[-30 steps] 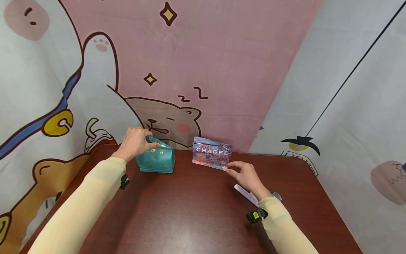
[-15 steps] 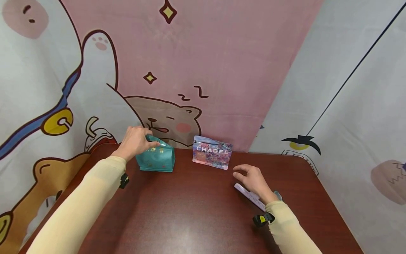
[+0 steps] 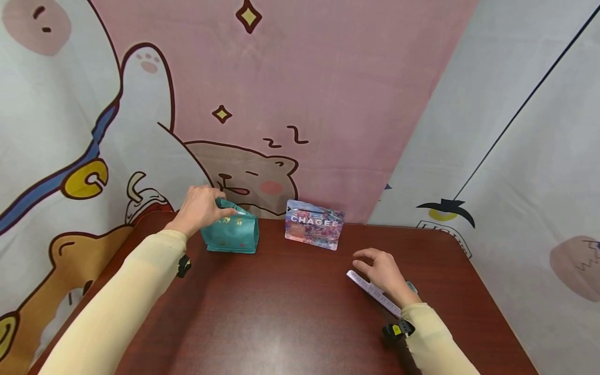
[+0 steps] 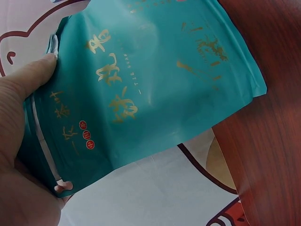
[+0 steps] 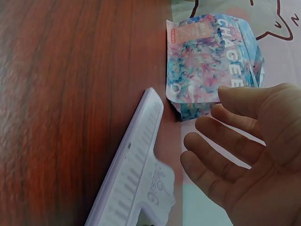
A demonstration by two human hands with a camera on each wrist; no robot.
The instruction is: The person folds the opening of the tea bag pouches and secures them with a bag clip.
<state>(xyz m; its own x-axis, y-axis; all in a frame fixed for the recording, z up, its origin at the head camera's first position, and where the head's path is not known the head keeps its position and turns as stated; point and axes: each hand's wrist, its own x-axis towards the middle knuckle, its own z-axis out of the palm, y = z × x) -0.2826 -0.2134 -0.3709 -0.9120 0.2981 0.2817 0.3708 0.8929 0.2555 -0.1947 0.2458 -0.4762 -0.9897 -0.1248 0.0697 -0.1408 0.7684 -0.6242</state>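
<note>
My left hand (image 3: 197,211) pinches the folded top edge of a teal tea bag (image 3: 233,236) that stands on the table at the left. In the left wrist view the thumb lies along the fold of the tea bag (image 4: 141,84), which bears gold writing. My right hand (image 3: 385,273) hovers over a pale purple bag clip (image 3: 372,292), its fingers loosely bent and holding nothing. In the right wrist view this clip (image 5: 136,165), long with ridges and a tab, lies on the table apart from the fingers. A blue and pink CHAGEE pouch (image 3: 314,225) stands behind it.
The dark red-brown wooden table (image 3: 262,307) reaches back to a cloth backdrop (image 3: 328,104) printed with cartoon animals. The CHAGEE pouch stands close to that cloth, to the right of the tea bag.
My right hand has moved off the lower right corner of the CHAGEE pouch, rightward and nearer to me, uncovering more of the bag clip. The left hand keeps its place on the tea bag.
</note>
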